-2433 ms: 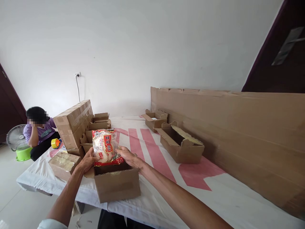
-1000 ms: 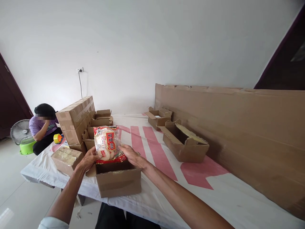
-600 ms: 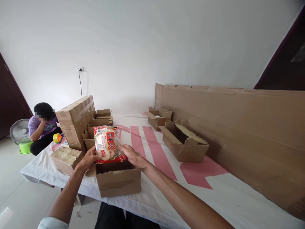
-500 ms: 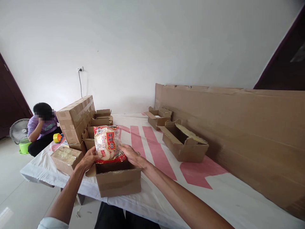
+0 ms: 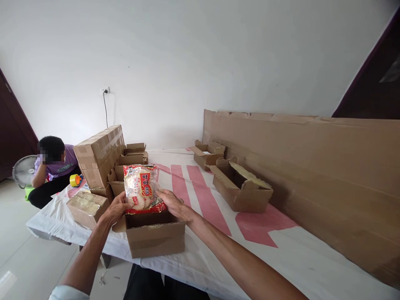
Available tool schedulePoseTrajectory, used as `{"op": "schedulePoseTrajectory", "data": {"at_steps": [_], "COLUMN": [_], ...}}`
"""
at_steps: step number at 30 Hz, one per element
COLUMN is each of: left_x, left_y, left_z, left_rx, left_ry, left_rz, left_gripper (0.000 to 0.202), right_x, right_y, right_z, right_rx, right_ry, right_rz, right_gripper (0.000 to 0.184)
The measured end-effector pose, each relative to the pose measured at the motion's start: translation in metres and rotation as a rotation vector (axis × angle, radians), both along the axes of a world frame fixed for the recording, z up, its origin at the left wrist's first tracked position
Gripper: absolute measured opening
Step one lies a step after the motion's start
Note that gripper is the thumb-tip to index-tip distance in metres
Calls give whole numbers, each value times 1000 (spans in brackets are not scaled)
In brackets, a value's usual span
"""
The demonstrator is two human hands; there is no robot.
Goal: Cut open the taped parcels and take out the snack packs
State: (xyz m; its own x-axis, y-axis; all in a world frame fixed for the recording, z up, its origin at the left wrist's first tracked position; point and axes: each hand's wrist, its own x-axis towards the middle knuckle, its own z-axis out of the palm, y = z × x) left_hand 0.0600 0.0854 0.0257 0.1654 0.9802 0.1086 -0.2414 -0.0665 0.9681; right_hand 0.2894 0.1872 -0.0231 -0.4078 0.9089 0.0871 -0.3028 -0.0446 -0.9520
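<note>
Between my two hands a red and clear bag of rice crackers (image 5: 140,187) is held up, its printed face towards me. My left hand (image 5: 117,208) grips the bag's lower left edge, and my right hand (image 5: 170,202) pinches its right edge. Just beneath the bag stands an open cardboard box (image 5: 156,239) at the table's near edge, one flap out to the left. The bag's lower edge is at the box's opening; how deep the box's inside goes is hidden.
A taped box (image 5: 87,207) lies left of the open one, before stacked sealed boxes (image 5: 96,156). Open boxes (image 5: 242,193) stand to the right, along a tall cardboard sheet (image 5: 306,166). A yellow tape dispenser (image 5: 75,180) and a seated person (image 5: 62,166) are at the left.
The seated person has leaned over to the left, head lower. My hands and the bag of rice crackers have hardly moved.
</note>
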Motion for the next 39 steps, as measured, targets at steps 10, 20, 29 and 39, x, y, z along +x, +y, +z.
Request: {"op": "schedulePoseTrajectory", "data": {"at_steps": [10, 20, 29, 39], "left_x": [2, -1, -2, -2], "left_y": [0, 4, 7, 9], "left_z": [3, 2, 0, 1], "left_rx": [-16, 46, 42, 26], "left_ry": [-4, -11, -19, -38], "left_rz": [57, 50, 66, 57], "left_gripper": [60, 67, 68, 66], "right_x": [3, 0, -3, -5], "right_y": [5, 9, 9, 19], "right_z": [-3, 1, 6, -1], "right_rx": [-51, -16, -9, -22], "right_ry": [-43, 3, 39, 35], "right_rz": [-39, -1, 36, 38], "right_gripper": [40, 45, 48, 41]}}
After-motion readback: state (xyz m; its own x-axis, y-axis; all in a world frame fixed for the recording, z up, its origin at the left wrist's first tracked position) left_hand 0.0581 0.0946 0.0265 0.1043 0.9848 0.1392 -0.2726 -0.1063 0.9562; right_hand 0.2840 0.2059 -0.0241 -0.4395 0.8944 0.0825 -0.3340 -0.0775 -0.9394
